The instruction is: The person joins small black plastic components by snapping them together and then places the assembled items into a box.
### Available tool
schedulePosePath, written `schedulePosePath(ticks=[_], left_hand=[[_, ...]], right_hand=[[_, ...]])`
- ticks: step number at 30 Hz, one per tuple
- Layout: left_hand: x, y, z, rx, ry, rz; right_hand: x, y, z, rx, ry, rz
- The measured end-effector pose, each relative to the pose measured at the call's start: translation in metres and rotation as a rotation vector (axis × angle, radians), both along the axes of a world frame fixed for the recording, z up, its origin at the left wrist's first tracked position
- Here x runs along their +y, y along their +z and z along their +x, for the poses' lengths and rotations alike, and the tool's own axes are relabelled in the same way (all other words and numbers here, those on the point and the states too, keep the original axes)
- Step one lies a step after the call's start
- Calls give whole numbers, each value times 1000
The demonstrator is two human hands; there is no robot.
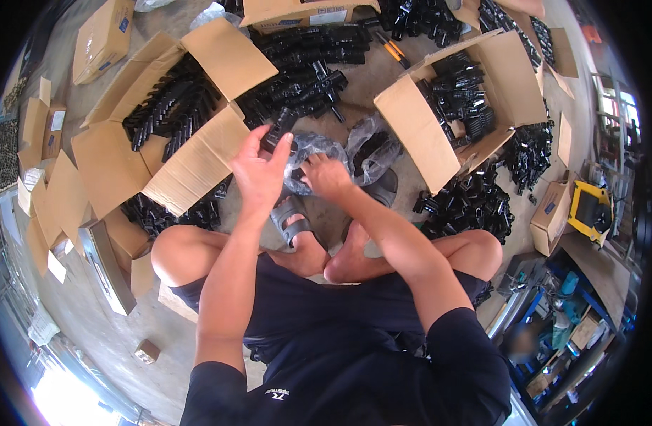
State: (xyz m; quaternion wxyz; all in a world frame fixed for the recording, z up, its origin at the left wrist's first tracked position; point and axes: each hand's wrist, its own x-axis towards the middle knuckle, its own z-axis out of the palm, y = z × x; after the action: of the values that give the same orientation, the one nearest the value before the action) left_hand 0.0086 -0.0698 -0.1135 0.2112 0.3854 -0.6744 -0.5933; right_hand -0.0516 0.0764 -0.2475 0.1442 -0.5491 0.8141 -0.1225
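My left hand [258, 167] is raised, thumb and fingers closed round a black tube-shaped part [282, 125]. Just to its right, my right hand [327, 176] reaches down into a clear plastic bag [313, 144], its fingertips partly hidden there; whether they grip anything I cannot make out. A second clear bag [368, 157] with dark pieces inside lies beside it. On the left stands an open cardboard box [198, 167] holding rows of similar black parts [173, 106]. To the right, another open box [418, 135] holds more black parts [461, 92].
Loose black parts [297, 89] are heaped between the boxes, with another pile [475, 213] by my right knee. An orange-handled tool [391, 50] lies at the far side. A closed carton [102, 39] stands far left; a yellow-framed object [590, 211] is at the right.
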Motion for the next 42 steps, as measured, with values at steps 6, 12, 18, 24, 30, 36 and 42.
schedulePosePath(ticks=[6,12,18,24,30,36,42], left_hand=[[9,9,-1,-43,-87,-318],[17,16,13,19,-103,-560],[20,18,26,51,-132,-687],[25,20,38,115,-155,-753],[35,35,43,160,-226,-821],[41,34,45,207,-236,-864],[39,38,48,147,-234,-829]], right_hand=[[-3,-16,16,-63,-148,30],[16,21,11,-422,-424,-265],[33,67,6,-471,-465,-267],[58,112,23,-887,-816,-470],[91,147,34,-1243,-865,-598],[98,169,50,-1290,-765,-424],[78,145,111,-908,-595,-71]])
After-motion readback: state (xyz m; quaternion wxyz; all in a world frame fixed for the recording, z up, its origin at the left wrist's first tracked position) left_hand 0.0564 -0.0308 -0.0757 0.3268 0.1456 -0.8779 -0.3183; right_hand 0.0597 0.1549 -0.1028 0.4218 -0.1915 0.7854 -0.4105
